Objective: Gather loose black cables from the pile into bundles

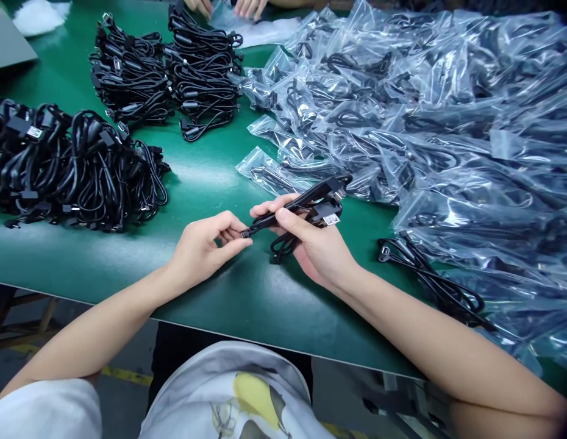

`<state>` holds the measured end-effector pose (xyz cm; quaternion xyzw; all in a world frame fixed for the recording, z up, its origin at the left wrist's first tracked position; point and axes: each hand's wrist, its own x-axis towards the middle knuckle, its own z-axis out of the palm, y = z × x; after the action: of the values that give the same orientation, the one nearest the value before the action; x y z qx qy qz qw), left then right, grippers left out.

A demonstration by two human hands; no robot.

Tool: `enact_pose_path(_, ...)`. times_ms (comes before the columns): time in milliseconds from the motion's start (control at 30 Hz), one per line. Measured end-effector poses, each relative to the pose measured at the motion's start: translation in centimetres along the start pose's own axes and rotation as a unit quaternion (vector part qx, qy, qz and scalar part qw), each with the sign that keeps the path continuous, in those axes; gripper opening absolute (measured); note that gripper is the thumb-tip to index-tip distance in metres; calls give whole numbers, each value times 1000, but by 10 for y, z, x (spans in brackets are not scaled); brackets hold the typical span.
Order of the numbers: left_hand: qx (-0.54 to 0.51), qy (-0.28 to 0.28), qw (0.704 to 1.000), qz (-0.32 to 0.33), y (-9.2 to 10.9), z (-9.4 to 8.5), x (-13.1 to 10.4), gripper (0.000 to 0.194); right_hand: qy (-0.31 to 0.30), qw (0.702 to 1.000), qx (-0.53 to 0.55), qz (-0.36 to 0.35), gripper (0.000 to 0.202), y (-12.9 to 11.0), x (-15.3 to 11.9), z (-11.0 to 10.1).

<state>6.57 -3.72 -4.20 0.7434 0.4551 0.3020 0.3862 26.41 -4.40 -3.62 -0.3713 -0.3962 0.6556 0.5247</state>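
Note:
A folded black cable bundle [317, 191] with a white label on one of its plugs lies across my right hand [324, 249], whose thumb presses on it and fingers wrap beneath. My left hand [205, 245] is closed at the bundle's left end, thumb and fingertips pinching around a small connector [246, 233]. Both hands are just above the green table [196, 183], near its front edge. Right of my right hand, a loose black cable [420, 268] rests beside clear plastic bags.
Bagged cables [384, 122] heap across the right side. Unbagged cable bundles [73, 164] pile at the left, with more cable stacks [164, 73] behind. A co-worker's hands [249, 7] show at the far edge by plastic bags. A grey box corner [9, 36] stands far left.

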Motion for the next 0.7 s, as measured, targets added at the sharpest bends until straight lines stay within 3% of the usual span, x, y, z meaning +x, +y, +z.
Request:
enact_pose_path(133,-5,-5,1000,0,-1,-1,1,17,-5,1000,4,2,13,0,-1,0)
enact_pose_path(333,-25,-33,999,-20,0,-2,3,19,-41,997,-48,-53,22,-7,-5,1)
enact_pose_path(500,-32,-88,996,-10,3,1,2,19,27,999,10,-16,26,-5,-1,-2)
enact_pose_path(600,13,-59,998,16,3,4,1,14,50,999,4,13,28,-5,2,-1)
enact_pose_path(700,63,-16,997,51,2,7,0,10,31,999,-11,-6,28,-7,1,3)
